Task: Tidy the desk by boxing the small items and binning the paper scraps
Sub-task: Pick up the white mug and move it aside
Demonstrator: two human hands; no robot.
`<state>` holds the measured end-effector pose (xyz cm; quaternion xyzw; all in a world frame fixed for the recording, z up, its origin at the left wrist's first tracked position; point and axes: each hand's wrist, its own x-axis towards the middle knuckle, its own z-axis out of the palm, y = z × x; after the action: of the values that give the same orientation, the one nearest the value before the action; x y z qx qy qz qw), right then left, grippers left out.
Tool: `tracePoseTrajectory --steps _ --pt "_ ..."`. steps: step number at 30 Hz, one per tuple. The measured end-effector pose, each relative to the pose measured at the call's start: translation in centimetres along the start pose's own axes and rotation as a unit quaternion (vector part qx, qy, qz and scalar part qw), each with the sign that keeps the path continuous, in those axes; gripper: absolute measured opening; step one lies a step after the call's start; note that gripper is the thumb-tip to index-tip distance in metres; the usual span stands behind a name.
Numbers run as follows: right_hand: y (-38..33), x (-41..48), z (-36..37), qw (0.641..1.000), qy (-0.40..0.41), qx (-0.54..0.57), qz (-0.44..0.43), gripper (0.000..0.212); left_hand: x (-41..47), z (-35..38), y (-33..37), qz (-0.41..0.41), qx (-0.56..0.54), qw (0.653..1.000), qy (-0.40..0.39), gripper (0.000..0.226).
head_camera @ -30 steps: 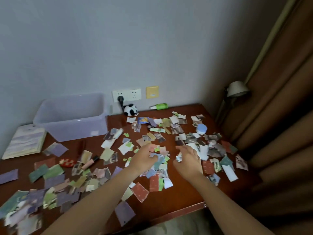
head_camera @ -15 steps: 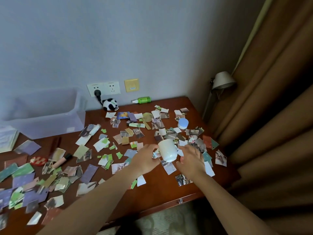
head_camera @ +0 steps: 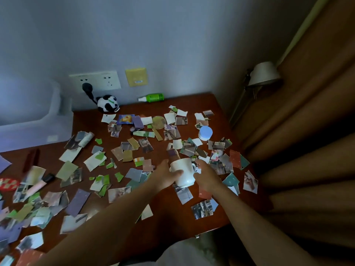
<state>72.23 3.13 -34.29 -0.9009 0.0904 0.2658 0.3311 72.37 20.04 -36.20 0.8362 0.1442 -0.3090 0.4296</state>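
Observation:
A white cup [head_camera: 182, 172] is tilted just above the brown desk [head_camera: 172, 217], between my two hands. My left hand [head_camera: 165, 177] grips its left side with the thumb across the wall. On its right side my right hand [head_camera: 206, 176] curls its fingers at the handle. Torn paper scraps [head_camera: 68, 170] cover most of the desk. Small items lie among them: a blue-lidded jar [head_camera: 205, 132], a panda toy [head_camera: 108, 106], a green bottle [head_camera: 153, 97], a round yellowish disc [head_camera: 159, 121] and a pink marker [head_camera: 38, 186]. A clear plastic box [head_camera: 34, 121] stands at the back left.
A plug and cord [head_camera: 88, 91] run from the wall socket behind the panda. A lamp [head_camera: 264, 73] and brown curtain [head_camera: 307, 131] close off the right side. Dark red pens [head_camera: 31, 159] and a red patterned item [head_camera: 8, 184] lie at the left.
My hands were sifting scraps; the white cup came up between them and now both hands hold it. The view has swung right and closer, pushing the box to the left edge.

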Motion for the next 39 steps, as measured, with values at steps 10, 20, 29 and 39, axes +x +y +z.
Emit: tracePoseTrajectory --steps 10,20,29,39 --pt "-0.9 3.4 -0.4 0.992 -0.077 0.086 0.039 0.042 2.7 1.0 0.3 -0.066 -0.103 0.992 -0.03 0.085" --pt "-3.2 5.9 -4.7 0.987 -0.036 0.155 -0.029 0.033 4.9 0.3 2.4 -0.03 -0.222 0.973 0.056 0.107" --pt "-5.1 10.2 -13.1 0.985 -0.059 0.144 -0.077 0.036 3.5 -3.3 11.9 0.077 -0.166 0.977 0.109 0.062" --pt "-5.9 14.9 -20.0 0.993 -0.012 0.057 -0.103 0.021 7.0 -5.6 19.7 0.175 -0.008 0.972 0.159 0.064"
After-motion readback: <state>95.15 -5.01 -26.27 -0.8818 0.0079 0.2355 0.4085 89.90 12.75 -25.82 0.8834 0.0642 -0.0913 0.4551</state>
